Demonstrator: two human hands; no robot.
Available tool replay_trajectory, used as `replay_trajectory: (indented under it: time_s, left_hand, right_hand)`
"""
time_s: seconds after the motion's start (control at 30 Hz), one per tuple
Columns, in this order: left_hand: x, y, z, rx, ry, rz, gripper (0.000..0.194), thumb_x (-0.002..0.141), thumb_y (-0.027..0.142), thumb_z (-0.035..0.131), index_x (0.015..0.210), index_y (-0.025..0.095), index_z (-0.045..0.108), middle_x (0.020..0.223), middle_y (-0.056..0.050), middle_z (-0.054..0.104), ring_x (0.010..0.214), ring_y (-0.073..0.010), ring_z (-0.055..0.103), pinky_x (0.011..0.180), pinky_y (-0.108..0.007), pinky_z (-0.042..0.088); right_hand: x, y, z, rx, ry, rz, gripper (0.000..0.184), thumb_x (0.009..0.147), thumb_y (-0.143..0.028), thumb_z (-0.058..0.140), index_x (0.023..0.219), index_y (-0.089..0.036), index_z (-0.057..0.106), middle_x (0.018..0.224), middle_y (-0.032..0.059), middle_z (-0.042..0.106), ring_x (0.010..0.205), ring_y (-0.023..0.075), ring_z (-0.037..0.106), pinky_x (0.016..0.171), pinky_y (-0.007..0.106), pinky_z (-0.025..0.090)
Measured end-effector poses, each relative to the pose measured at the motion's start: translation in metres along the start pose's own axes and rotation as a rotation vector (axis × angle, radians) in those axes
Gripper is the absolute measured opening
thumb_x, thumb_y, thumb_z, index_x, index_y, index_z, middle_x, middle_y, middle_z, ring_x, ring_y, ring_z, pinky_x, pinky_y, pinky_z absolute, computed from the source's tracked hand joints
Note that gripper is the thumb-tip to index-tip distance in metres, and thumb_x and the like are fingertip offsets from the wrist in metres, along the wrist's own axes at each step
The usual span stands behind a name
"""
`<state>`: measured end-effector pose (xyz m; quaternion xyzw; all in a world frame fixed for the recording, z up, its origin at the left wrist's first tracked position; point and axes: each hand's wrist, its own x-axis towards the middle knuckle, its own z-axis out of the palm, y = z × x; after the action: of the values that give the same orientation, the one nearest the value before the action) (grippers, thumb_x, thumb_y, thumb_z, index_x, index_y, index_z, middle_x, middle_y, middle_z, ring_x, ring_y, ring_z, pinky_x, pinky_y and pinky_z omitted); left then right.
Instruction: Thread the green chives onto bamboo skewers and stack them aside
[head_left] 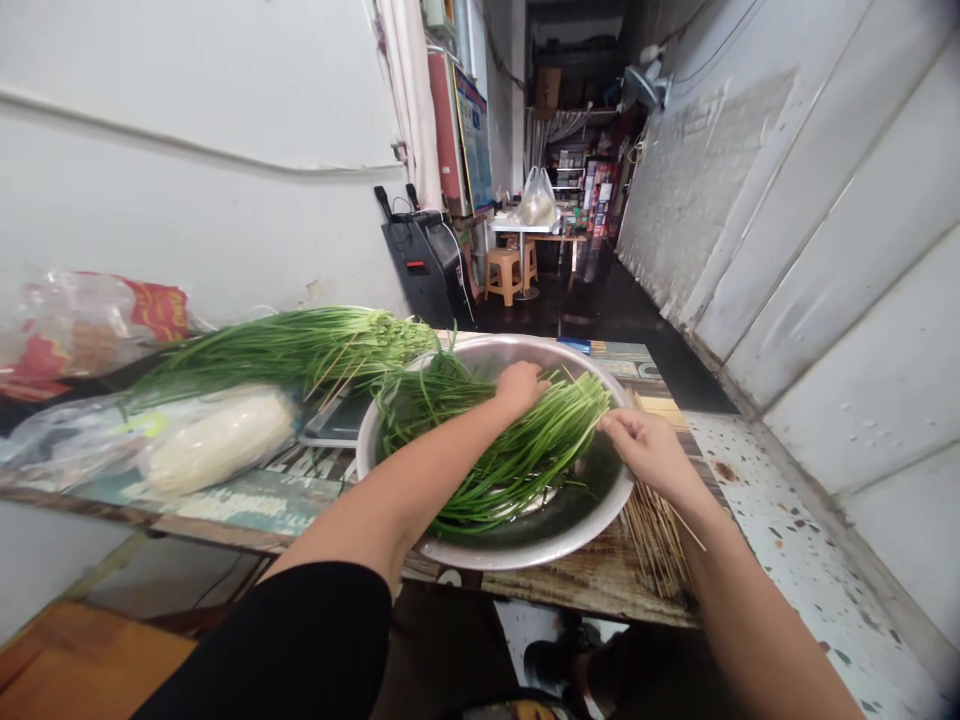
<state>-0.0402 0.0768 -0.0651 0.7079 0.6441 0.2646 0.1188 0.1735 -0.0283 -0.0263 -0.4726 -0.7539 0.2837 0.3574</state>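
1. The left hand (523,388) lies over the far side of the long greens (487,470); its grip is hidden. The right hand (641,440) is bunched at their pale ends, just above the rim; I cannot tell what its fingertips clamp. The hands are apart.
2. The greens lie in the metal bowl (604,490), beneath the left hand and left of the right. A loose hold could let stems fan out or slip over the rim.
3. Thin sticks (656,545) lie under the right wrist; a low sweep of that forearm could scatter them or prick the skin.
4. Left of both hands, another pile of greens (300,350) reaches the bowl, crowding that side. Nearer the body lies a wrapped white bundle (225,440).
5. Well beyond the hands stand a black speaker (427,260) and a stool (502,275), out of the way.
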Motion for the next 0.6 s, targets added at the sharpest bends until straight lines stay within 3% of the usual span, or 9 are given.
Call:
replay_trajectory:
  time_s: [0.17,0.4,0.5,0.6]
  left_hand:
    - [-0.002,0.008,-0.001,0.074,-0.146,-0.034,0.019,0.073,0.023,0.062,0.086,0.019,0.076,0.088,-0.008,0.07,0.083,-0.0209,0.062,0.079,-0.027,0.045]
    - [-0.001,0.016,-0.004,0.105,-0.117,-0.039,0.018,0.073,0.018,0.058,0.079,0.016,0.075,0.088,-0.011,0.071,0.085,-0.0232,0.064,0.08,-0.03,0.047]
    - [0.001,0.017,-0.008,-0.071,-0.096,-0.088,0.013,0.073,0.016,0.06,0.078,0.014,0.072,0.085,-0.011,0.071,0.08,-0.0201,0.064,0.078,-0.029,0.048]
    - [0.001,0.021,-0.016,-0.431,-0.075,-0.179,0.014,0.077,0.014,0.057,0.086,0.01,0.067,0.081,-0.01,0.071,0.068,-0.0136,0.064,0.072,-0.026,0.05]
  right_hand:
    - [-0.001,0.002,0.0,0.016,-0.009,0.012,0.028,0.08,-0.038,0.047,0.07,-0.017,0.062,0.053,-0.0022,0.051,0.053,0.0124,0.046,0.056,0.024,0.036]
    - [0.0,0.004,0.001,0.003,0.004,-0.007,0.029,0.08,-0.039,0.047,0.066,-0.017,0.061,0.056,-0.0011,0.053,0.055,0.0131,0.047,0.056,0.024,0.035]
    - [0.0,0.006,0.002,0.002,0.016,-0.001,0.028,0.08,-0.038,0.047,0.069,-0.017,0.062,0.056,-0.0013,0.052,0.054,0.0128,0.046,0.053,0.024,0.035]
    - [0.001,0.008,0.003,-0.002,0.024,0.005,0.028,0.08,-0.036,0.047,0.072,-0.016,0.064,0.055,-0.0016,0.053,0.052,0.0122,0.045,0.052,0.024,0.034]
